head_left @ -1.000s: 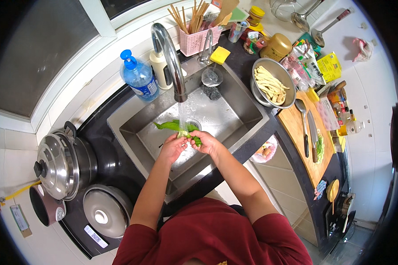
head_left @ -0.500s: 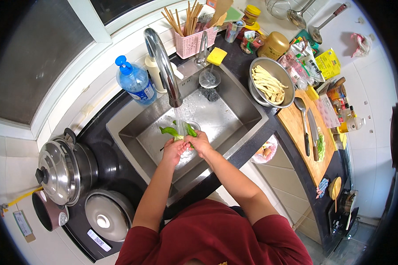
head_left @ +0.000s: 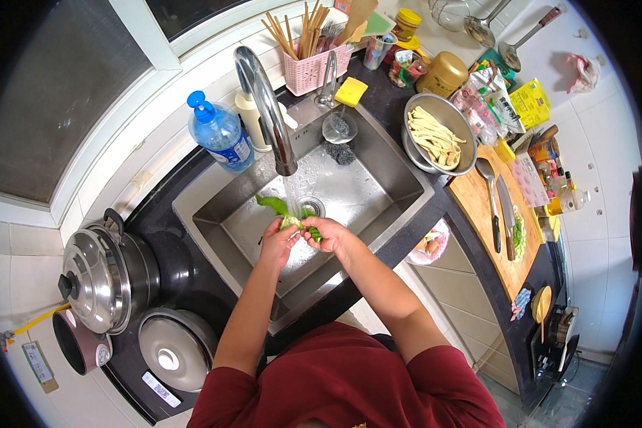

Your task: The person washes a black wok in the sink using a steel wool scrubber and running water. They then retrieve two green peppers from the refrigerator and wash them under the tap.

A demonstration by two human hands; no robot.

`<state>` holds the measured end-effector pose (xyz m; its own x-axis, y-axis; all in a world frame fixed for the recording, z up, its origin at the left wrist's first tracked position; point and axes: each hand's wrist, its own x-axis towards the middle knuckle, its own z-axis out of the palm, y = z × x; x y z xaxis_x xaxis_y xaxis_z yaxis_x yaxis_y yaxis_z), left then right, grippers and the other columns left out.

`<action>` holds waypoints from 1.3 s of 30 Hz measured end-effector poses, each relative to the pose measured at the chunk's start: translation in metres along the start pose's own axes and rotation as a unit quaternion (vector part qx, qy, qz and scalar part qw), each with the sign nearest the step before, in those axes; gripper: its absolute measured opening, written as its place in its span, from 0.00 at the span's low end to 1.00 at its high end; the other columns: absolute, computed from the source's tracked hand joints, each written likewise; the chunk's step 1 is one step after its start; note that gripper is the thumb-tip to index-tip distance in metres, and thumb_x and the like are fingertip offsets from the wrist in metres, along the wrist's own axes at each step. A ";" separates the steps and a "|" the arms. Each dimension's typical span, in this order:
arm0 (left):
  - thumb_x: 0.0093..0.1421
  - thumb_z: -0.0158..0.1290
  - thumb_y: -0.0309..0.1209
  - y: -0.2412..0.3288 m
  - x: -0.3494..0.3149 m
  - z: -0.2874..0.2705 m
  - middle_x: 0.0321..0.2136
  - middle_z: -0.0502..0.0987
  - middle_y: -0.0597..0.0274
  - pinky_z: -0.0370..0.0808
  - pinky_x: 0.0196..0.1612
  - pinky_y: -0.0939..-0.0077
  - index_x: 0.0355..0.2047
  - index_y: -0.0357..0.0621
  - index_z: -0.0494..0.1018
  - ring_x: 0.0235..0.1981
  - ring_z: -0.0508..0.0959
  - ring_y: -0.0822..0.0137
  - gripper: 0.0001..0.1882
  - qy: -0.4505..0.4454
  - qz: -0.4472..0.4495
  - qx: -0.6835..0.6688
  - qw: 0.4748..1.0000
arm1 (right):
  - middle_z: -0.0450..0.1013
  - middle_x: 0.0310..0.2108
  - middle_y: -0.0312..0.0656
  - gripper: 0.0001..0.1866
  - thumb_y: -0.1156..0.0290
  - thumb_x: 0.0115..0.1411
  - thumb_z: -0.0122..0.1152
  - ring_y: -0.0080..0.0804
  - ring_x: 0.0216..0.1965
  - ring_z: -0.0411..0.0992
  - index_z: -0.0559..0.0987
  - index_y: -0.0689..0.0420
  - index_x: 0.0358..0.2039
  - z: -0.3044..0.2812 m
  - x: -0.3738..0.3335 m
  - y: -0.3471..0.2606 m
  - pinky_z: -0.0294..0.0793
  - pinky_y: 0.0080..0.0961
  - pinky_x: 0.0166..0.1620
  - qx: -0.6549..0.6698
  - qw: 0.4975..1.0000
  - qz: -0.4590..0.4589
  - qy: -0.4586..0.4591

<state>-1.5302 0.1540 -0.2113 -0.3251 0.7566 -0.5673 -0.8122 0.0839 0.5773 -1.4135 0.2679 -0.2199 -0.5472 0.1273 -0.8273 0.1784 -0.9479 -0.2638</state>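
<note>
Left hand [head_left: 278, 239] and right hand [head_left: 326, 234] are both gripping a green leafy vegetable [head_left: 287, 214], fingers closed on its pale stem end, leaves sticking out away from the hands. The vegetable is sitting under the water stream running from the chrome faucet [head_left: 265, 107], above the steel sink [head_left: 378, 178] and just beside the drain [head_left: 310, 207]. Beyond the hands, a blue-capped water bottle [head_left: 219, 133] is standing on the dark surface [head_left: 175, 250] behind the sink. Further off, a pink utensil basket [head_left: 314, 68] and yellow sponge [head_left: 351, 91]. To the right of the right hand, a metal bowl of pale strips [head_left: 436, 135], then a wooden cutting board [head_left: 488, 228]. Left of the left hand, a lidded steel pot [head_left: 100, 278].
</note>
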 end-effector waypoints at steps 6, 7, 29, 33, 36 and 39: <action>0.54 0.51 0.16 0.001 0.003 -0.005 0.32 0.75 0.60 0.75 0.37 0.77 0.35 0.38 0.70 0.31 0.76 0.69 0.09 -0.037 0.015 0.015 0.999 | 0.71 0.22 0.38 0.04 0.73 0.57 0.56 0.21 0.19 0.69 0.72 0.58 0.29 0.002 -0.002 0.002 0.73 0.15 0.20 0.063 0.997 0.037 -0.006; 0.54 0.51 0.16 0.002 0.003 -0.005 0.32 0.75 0.60 0.75 0.37 0.77 0.35 0.38 0.70 0.31 0.76 0.69 0.09 -0.036 0.008 0.019 0.999 | 0.71 0.22 0.38 0.04 0.73 0.57 0.56 0.21 0.19 0.69 0.72 0.59 0.28 0.001 -0.001 0.003 0.73 0.16 0.20 0.069 0.997 0.042 -0.005; 0.47 0.55 0.15 0.001 0.006 0.019 0.30 0.73 0.55 0.78 0.33 0.71 0.38 0.38 0.61 0.29 0.77 0.62 0.19 0.107 -0.013 0.070 0.992 | 0.73 0.24 0.50 0.13 0.75 0.51 0.58 0.34 0.23 0.74 0.70 0.65 0.37 0.030 -0.024 0.013 0.73 0.31 0.28 -0.455 0.717 -0.443 0.288; 0.47 0.54 0.14 0.001 0.009 0.013 0.28 0.72 0.55 0.78 0.32 0.71 0.37 0.38 0.60 0.28 0.77 0.61 0.19 0.085 -0.029 0.060 0.994 | 0.73 0.23 0.51 0.13 0.75 0.51 0.57 0.35 0.23 0.74 0.70 0.66 0.37 0.033 -0.026 0.015 0.73 0.32 0.28 -0.434 0.736 -0.438 0.279; 0.48 0.53 0.14 -0.006 0.018 0.000 0.27 0.72 0.55 0.77 0.31 0.72 0.35 0.39 0.62 0.27 0.76 0.63 0.16 0.034 -0.058 0.027 0.997 | 0.73 0.24 0.47 0.11 0.76 0.53 0.57 0.30 0.22 0.72 0.70 0.64 0.36 0.027 -0.020 0.015 0.73 0.28 0.24 -0.343 0.826 -0.386 0.226; 0.50 0.53 0.16 -0.007 0.019 -0.003 0.27 0.73 0.56 0.75 0.31 0.74 0.34 0.41 0.63 0.27 0.76 0.64 0.13 -0.003 -0.072 -0.005 0.997 | 0.72 0.24 0.41 0.09 0.76 0.55 0.56 0.24 0.21 0.70 0.70 0.62 0.37 0.022 -0.017 0.008 0.71 0.21 0.21 -0.179 0.930 -0.295 0.128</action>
<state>-1.5321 0.1658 -0.2284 -0.2020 0.7410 -0.6404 -0.8554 0.1849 0.4838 -1.4213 0.2516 -0.1972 -0.4313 0.7032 -0.5653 0.1959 -0.5386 -0.8195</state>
